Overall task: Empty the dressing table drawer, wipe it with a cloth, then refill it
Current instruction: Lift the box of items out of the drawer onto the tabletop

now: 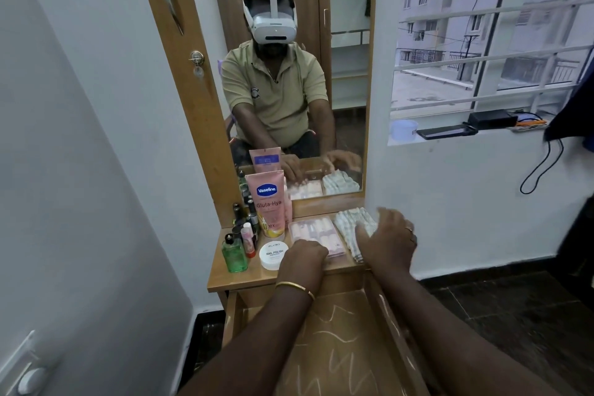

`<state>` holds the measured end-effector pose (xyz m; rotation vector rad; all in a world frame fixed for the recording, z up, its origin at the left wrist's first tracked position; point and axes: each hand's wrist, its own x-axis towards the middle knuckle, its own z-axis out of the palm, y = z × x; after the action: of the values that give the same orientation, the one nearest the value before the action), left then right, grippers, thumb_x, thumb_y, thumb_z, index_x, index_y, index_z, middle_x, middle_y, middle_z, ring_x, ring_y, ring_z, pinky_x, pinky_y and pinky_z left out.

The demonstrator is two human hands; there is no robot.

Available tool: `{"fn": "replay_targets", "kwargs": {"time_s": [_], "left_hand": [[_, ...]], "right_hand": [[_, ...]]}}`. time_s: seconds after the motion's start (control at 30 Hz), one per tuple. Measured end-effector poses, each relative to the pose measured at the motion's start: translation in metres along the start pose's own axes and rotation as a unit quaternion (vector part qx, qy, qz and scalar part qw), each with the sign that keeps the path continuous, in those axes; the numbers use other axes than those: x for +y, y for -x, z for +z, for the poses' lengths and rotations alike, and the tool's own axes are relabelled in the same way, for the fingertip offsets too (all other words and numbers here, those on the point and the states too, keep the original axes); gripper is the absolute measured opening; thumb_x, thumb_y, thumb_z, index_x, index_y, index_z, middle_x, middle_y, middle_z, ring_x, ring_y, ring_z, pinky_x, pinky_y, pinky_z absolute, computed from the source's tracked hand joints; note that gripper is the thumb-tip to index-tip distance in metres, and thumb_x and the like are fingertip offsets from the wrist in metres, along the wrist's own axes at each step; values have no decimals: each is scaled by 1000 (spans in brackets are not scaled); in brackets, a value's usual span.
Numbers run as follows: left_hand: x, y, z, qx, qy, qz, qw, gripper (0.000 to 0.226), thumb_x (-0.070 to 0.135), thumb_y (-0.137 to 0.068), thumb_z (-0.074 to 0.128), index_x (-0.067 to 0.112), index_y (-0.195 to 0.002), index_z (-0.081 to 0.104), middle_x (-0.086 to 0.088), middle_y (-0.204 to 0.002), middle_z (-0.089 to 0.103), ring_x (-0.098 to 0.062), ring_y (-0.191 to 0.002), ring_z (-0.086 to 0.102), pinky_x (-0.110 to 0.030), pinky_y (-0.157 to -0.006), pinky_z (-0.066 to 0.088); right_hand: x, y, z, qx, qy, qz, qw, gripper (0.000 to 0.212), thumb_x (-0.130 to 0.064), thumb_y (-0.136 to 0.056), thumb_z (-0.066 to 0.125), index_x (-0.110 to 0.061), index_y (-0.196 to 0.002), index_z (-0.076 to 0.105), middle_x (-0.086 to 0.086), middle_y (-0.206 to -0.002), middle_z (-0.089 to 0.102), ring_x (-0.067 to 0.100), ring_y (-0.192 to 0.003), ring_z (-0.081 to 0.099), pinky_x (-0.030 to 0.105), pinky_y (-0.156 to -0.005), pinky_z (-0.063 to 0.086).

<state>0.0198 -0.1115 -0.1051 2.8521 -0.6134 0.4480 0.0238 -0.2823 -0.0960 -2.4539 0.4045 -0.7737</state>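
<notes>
Left grip (303, 254) curled on clear rectangular plastic box (316, 235); right grip (390, 239) spread over checked folded cloth (352, 225), 3 o'clock of box, on wooden tabletop (231, 280).

Pink lotion tube (266, 202), upright on the dressing surface (225, 276): blue oval badge "Vaseline."; beneath it "Gluta-Hya"; near the base "10X"; smaller print not legible.

White round tub (272, 255), just in front of the tube: lid reads "zudio" above "NAIL POLISH"; a finer line beneath is too small to read.

Other bottles: labels unreadable.
</notes>
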Motion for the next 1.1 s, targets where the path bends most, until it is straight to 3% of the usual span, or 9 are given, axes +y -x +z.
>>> {"fn": "replay_targets", "kwargs": {"time_s": [0.07,0.17,0.33,0.53,0.7,0.8,0.93,1.0,1.1], "left_hand": [[-3,-2,0,-2,12,-1,1000,26,6,-86,54,10,-103,73,-10,-102,71,-30,-102,61,-40,-85,52],[-3,-2,-2,-2,19,-3,1000,27,6,-88,54,11,-106,73,-9,-106,71,-28,-105,60,-39,-88,51],[2,-1,-2,8,25,-32,999,25,14,-91,53,14,-107,72,-5,-107,70,-26,-105,58,-38,-87,50],[14,6,-8,16,47,-57,997,28,32,-92,52,17,-110,68,-2,-112,67,-23,-107,56,-36,-90,48],[30,10,-20,30,154,-83,984,33,33,-93,55,16,-117,67,-1,-118,68,-20,-111,58,-31,-97,42],[45,10,-36,47,365,-181,912,32,42,-92,56,18,-107,72,1,-105,72,-16,-97,64,-26,-83,50],[49,14,-54,41,654,-357,666,46,57,-81,65,13,-93,73,-7,-89,76,-25,-85,72,-40,-81,58],[44,24,-57,67,673,-391,624,37,44,-79,71,10,-96,72,-13,-92,75,-30,-87,72,-42,-84,58],[38,41,-62,88,687,-407,596,10,15,-90,64,7,-93,70,-16,-86,73,-33,-80,70,-40,-76,57]], "right_hand": [[5,-14,1,-113,38,117,986,74,-68,-79,59,-11,-126,51,12,-127,56,33,-114,51,43,-89,42],[12,-27,9,-222,43,161,961,87,-81,-70,58,-12,-122,54,10,-122,59,31,-110,54,39,-79,40],[12,-24,18,-162,20,141,976,79,-71,-69,69,-14,-122,56,9,-119,61,30,-108,56,38,-77,46],[9,-21,10,-130,-63,112,983,50,-41,-75,77,-20,-114,54,5,-109,67,27,-98,62,38,-79,52],[2,-8,-11,-92,-183,64,977,23,-20,-81,70,-19,-99,56,4,-96,66,18,-80,61,29,-64,50],[-10,16,-21,-39,-192,-79,977,18,-21,-81,72,-23,-94,59,-3,-93,60,13,-80,58,24,-61,46],[-21,56,-24,-57,-143,-246,957,21,-15,-77,74,-22,-96,66,-2,-108,57,14,-93,57,30,-66,54],[-22,74,-26,-87,-149,-279,945,27,-15,-77,73,-23,-102,68,0,-125,53,16,-110,54,23,-79,53],[-22,93,-33,-154,-246,-261,921,34,-31,-76,73,-30,-109,64,-4,-141,39,6,-129,41,14,-98,39]]}}
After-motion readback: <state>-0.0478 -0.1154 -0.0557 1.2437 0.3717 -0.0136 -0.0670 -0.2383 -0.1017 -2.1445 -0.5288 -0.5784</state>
